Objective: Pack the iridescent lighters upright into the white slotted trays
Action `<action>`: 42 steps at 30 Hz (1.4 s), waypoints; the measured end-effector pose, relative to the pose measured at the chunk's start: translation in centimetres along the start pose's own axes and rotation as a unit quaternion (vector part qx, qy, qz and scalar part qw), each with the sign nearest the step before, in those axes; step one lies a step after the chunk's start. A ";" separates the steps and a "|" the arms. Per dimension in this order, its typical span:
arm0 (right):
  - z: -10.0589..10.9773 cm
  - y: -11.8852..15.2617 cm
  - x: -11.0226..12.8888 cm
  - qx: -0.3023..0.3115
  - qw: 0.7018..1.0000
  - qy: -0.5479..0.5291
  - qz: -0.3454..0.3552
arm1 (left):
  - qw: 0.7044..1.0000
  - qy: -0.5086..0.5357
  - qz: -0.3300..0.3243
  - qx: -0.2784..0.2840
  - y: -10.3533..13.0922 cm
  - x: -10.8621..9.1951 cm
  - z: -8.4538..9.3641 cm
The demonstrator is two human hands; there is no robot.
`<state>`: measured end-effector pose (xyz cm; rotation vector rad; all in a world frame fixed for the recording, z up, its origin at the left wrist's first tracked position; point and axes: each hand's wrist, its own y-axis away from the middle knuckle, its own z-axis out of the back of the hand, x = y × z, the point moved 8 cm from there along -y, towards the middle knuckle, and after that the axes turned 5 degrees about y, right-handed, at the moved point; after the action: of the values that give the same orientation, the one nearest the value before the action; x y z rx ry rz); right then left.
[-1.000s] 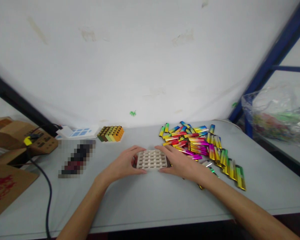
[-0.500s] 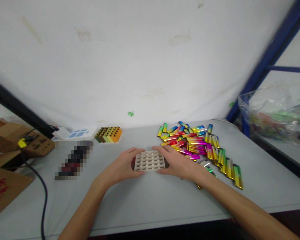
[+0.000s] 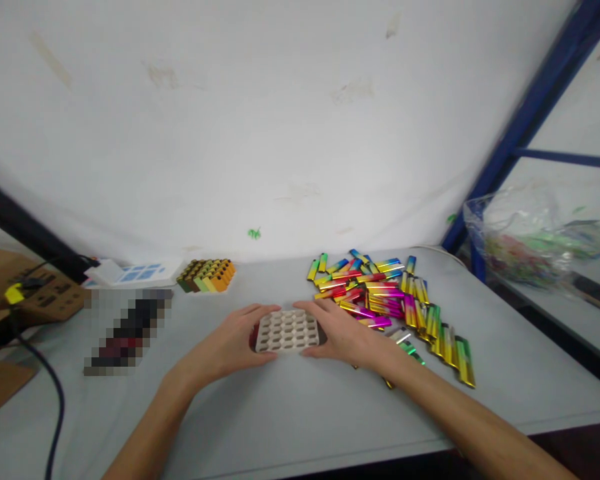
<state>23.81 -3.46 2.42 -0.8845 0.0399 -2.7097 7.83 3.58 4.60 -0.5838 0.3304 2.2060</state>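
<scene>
A small off-white plastic tray (image 3: 287, 331) with rows of oblong cells lies between my hands at the middle of the table. My left hand (image 3: 237, 339) grips its left end, thumb at the near side and fingers at the far side. The right end is gripped the same way by my right hand (image 3: 344, 335). Something dark red shows at the tray's left edge, mostly hidden by my fingers. To the right of my right hand spreads a loose pile of shiny two-tone lighter-shaped cases (image 3: 387, 293), in gold with pink, red, blue, green or silver.
At the back left stands a tight block of yellow, green and brown lighter-shaped pieces (image 3: 206, 276). Beside it are a white box (image 3: 145, 273), a blurred-out dark item (image 3: 130, 330), cardboard boxes (image 3: 55, 293) and a black cable (image 3: 55, 387). A plastic bag (image 3: 525, 240) hangs by the blue frame (image 3: 505, 143).
The whole view has shifted slightly, so everything appears a little lower and further left. Both hands keep the same grip on the tray.
</scene>
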 end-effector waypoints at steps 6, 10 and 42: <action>0.3 -0.4 0.3 0.000 1.000 0.004 0.012 | 1.000 0.005 0.013 -0.004 0.1 0.1 0.1; 0.2 -0.6 0.3 0.004 1.000 0.015 0.023 | 0.999 0.023 0.035 0.001 0.2 0.3 0.2; -0.1 -1.0 0.1 -0.005 0.999 -0.003 0.045 | 0.998 0.057 0.037 -0.002 0.1 1.3 0.1</action>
<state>23.40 -2.54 2.50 -0.8731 0.0887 -2.6258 6.98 4.43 4.03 -0.7122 0.4138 2.2480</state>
